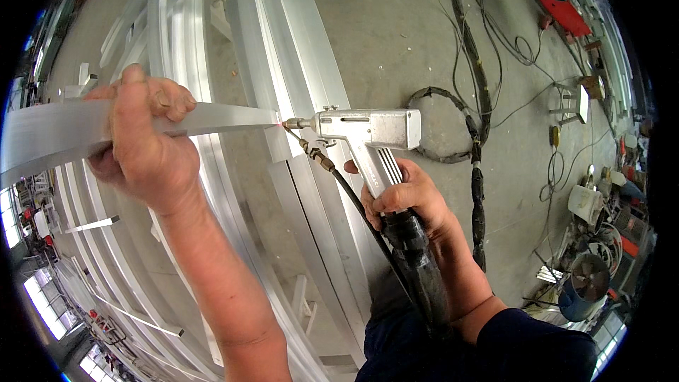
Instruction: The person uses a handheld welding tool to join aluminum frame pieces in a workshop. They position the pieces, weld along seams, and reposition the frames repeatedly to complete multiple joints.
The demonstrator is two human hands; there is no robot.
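Note:
My left hand [150, 147] is closed round a flat silvery metal bar [230, 119] that runs in from the left. The bar's right end meets long metal profiles [305, 49] lying lengthwise. In my right hand [417, 201] is a silver, pistol-shaped laser welding gun [375, 131], gripped by its ribbed handle. Its nozzle [297, 123] points left at the bar's end, where a small red glow shows. A thin brass-fitted feed tube [316, 155] runs under the nozzle. From the handle a thick black-wrapped cable [417, 269] trails down toward my body.
More metal profiles [106, 198] lie across supports on the left. A black hose [479, 191] and thin cables cross the concrete floor on the right. Beyond them are a red device with a screen [564, 10], a small white stool [570, 104] and a blue bin [585, 290].

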